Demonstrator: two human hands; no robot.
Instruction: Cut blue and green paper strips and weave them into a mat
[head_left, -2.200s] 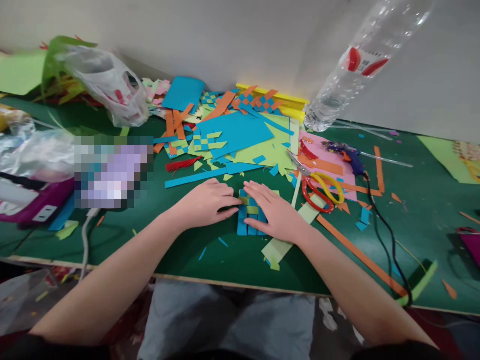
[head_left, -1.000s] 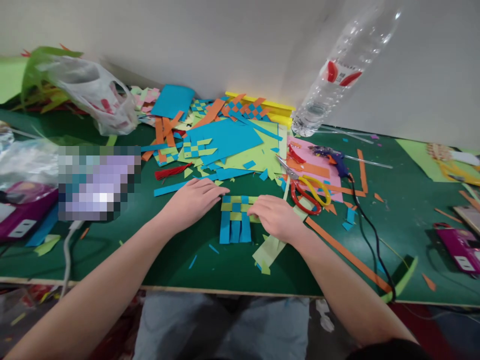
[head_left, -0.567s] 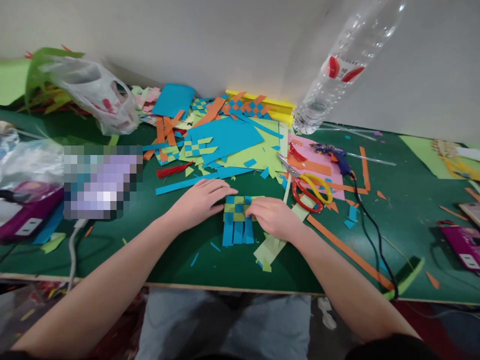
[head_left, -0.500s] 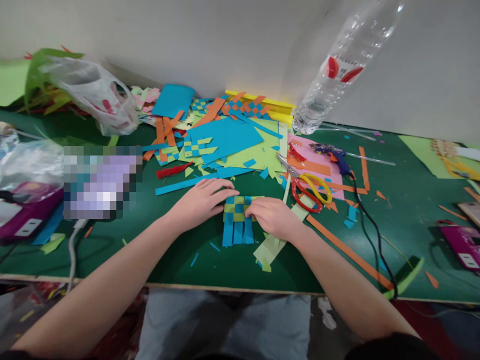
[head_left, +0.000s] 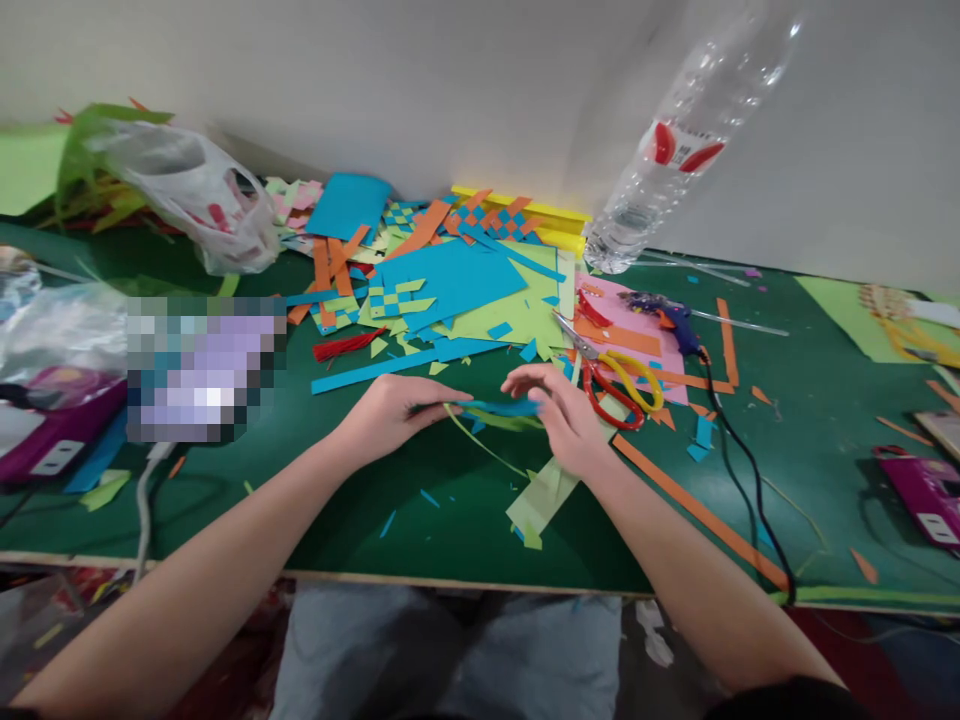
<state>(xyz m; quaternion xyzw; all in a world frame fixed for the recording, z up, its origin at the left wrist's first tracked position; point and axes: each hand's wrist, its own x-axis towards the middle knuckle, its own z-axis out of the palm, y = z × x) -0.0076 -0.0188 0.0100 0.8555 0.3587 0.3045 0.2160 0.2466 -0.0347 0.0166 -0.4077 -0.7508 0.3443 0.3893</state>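
Observation:
A small blue-and-green woven paper piece (head_left: pixel 501 408) is lifted and seen nearly edge-on, blurred, between my two hands. My left hand (head_left: pixel 390 412) is closed, with thumb and fingers pinching its left end. A thin green paper strip (head_left: pixel 484 450) curves down from that end toward the table. At the right end is my right hand (head_left: pixel 559 415), its fingers loosely curved and apart from the thumb, close to the paper's edge. Whether the thumb touches the paper is blurred. Just beyond my right hand lie scissors (head_left: pixel 619 375) with red and yellow handles.
A pale green strip (head_left: pixel 541 505) lies below my right hand. Blue sheets (head_left: pixel 450 285), woven pieces and scraps cover the back. A purple glue gun (head_left: pixel 679 325), its black cable (head_left: pixel 731 440) and a tilted plastic bottle (head_left: pixel 652 180) are right; a plastic bag (head_left: pixel 202 200) and pixelated phone (head_left: pixel 206 370) left.
The woven piece lay flat on the table under my hands and is now raised and turned edge-on. My left hand has pinched its end; my right hand has turned and opened its fingers.

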